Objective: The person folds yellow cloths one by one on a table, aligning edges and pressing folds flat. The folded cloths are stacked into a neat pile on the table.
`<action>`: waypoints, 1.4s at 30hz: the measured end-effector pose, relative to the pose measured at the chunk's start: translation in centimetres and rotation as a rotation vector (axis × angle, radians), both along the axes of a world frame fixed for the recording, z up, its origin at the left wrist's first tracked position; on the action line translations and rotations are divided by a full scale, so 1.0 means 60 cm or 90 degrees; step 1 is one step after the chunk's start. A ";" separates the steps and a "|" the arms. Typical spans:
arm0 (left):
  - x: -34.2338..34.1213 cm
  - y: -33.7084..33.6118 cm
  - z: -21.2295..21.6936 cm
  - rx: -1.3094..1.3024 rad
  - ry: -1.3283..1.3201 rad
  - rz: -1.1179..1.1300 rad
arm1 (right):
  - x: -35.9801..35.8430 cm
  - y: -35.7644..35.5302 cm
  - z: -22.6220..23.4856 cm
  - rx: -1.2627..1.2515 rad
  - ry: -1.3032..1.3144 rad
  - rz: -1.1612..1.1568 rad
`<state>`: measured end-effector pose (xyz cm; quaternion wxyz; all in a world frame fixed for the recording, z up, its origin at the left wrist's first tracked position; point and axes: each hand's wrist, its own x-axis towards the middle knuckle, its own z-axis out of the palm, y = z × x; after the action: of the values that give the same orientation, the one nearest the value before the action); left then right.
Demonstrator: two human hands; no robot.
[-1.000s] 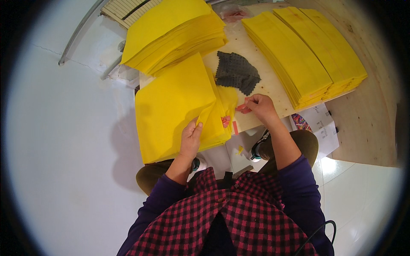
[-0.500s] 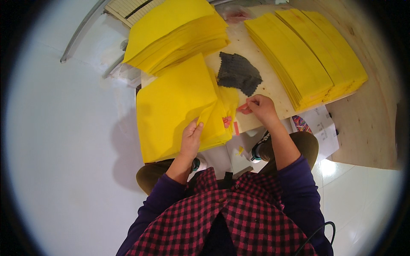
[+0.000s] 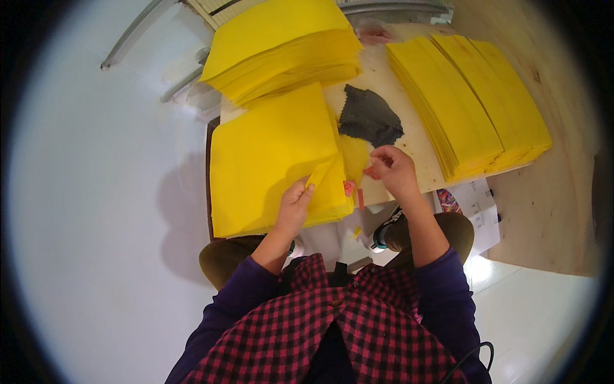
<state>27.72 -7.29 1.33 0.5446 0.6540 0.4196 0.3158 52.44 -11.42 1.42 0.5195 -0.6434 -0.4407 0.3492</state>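
Note:
A stack of yellow felt-like sheets [image 3: 262, 160] lies in front of me at the table's near left. My left hand [image 3: 295, 203] is closed on the near right part of the top sheet, pinching a raised fold between thumb and fingers. To the right of that stack, just above the table, my right hand [image 3: 396, 171] pinches a small orange-red strip [image 3: 371, 172], partly hidden by the fingers. A patterned red scrap [image 3: 349, 187] shows at the stack's right edge. Beyond my right hand lies a dark grey cloth [image 3: 371, 118] with zigzag edges.
A taller yellow stack [image 3: 281, 51] stands at the far left. Long narrow yellow stacks [image 3: 448, 102] fill the table's right side. Another red strip [image 3: 360, 199] sits at the table's near edge. A wooden panel [image 3: 543, 211] rises on the right.
The whole view has shifted slightly. My left hand still pinches the yellow sheet, whose raised flap looks smaller. The right hand keeps the orange-red strip and stays near the same spot.

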 end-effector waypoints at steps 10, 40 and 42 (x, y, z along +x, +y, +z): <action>0.000 0.006 -0.014 0.079 0.008 -0.019 | -0.099 0.061 0.054 0.164 -0.411 0.293; -0.315 0.028 0.042 0.396 0.408 0.172 | -0.082 0.081 0.008 -0.065 0.009 0.259; -0.349 0.041 0.037 0.323 0.387 0.203 | -0.083 0.081 0.011 -0.072 0.061 0.244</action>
<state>6.76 -4.81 3.57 0.1623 0.7575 0.5661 0.2817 47.49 -6.57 2.10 0.4271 -0.5581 -0.5099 0.4961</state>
